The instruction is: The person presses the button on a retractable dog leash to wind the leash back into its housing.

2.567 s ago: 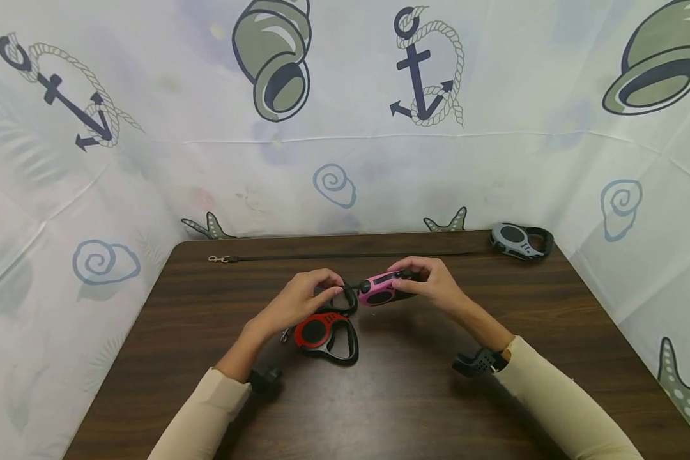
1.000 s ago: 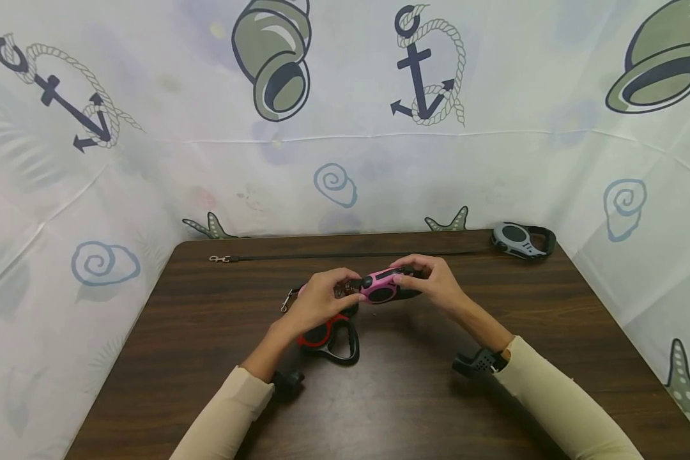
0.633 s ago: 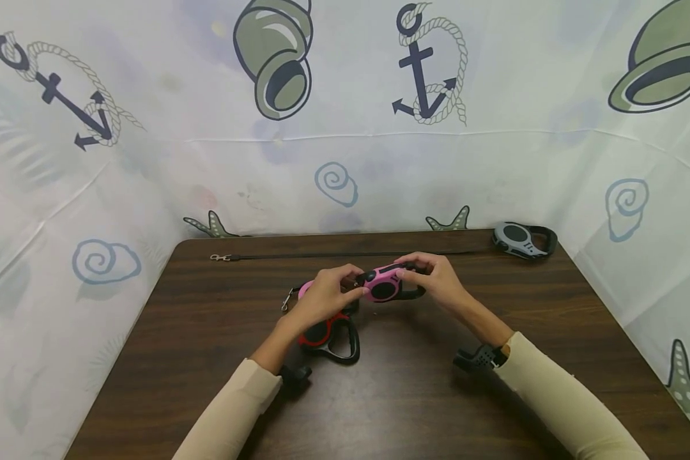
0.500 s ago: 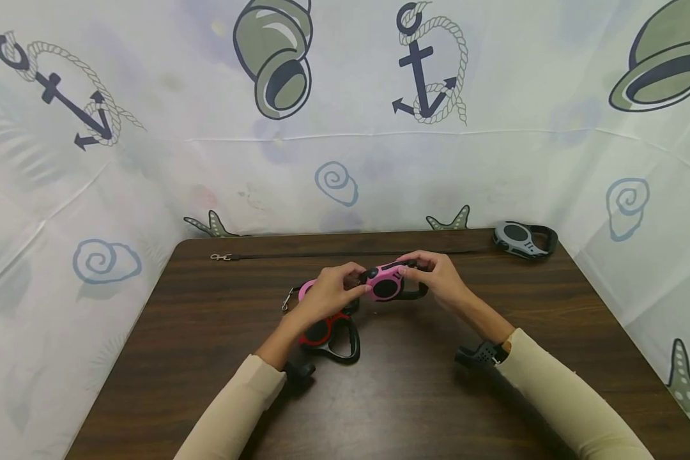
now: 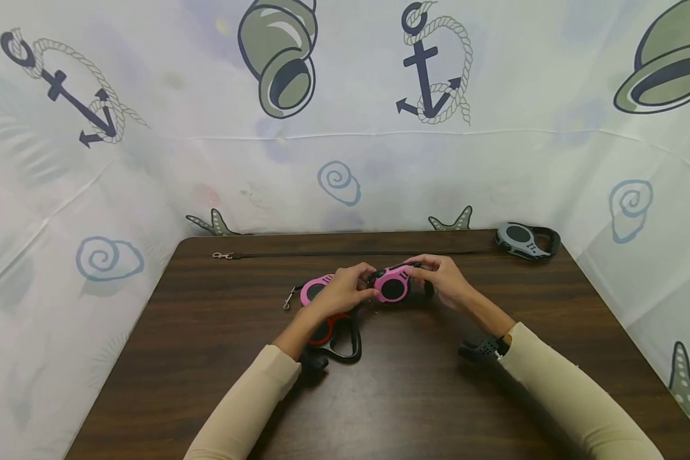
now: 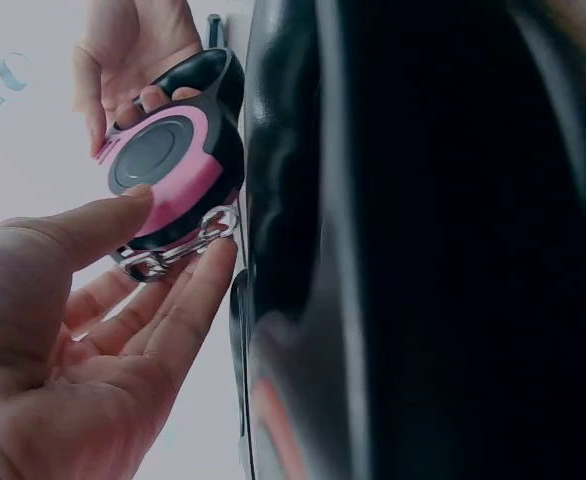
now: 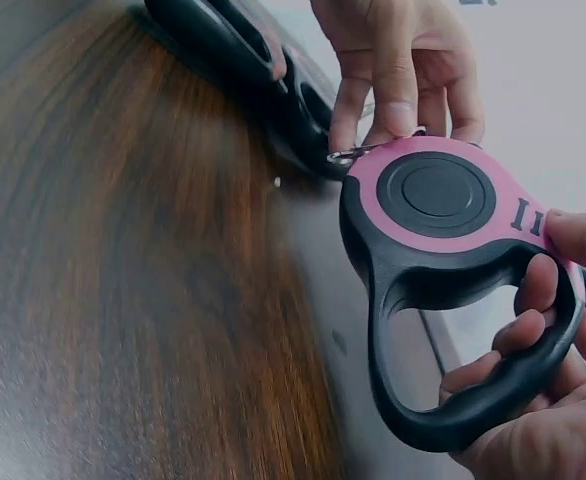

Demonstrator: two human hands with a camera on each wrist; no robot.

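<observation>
A pink and black retractable dog leash [image 5: 391,291] is held up off the table between both hands. My right hand [image 5: 444,281] grips it, fingers through the black loop handle [image 7: 385,350] and thumb on the casing's edge. My left hand [image 5: 340,292] pinches the opposite end, its thumb on the pink casing [image 6: 185,185] and its fingers by the silver snap hook [image 6: 213,226]. The hook lies close against the casing. Below the left hand, a second pink leash [image 5: 308,291] and a red leash [image 5: 322,333] lie on the table, partly covered by that hand.
At the back right corner sits a grey retractable leash [image 5: 519,239]. Its black strap [image 5: 322,254] runs along the table's rear edge to a snap hook [image 5: 223,255] at the left. Printed cloth [image 5: 345,96] walls in the dark wooden table [image 5: 414,396].
My left hand has moved right, up to the held leash's end. The leash has shifted slightly right and turned its round face more to the head view. The second pink leash has come into sight.
</observation>
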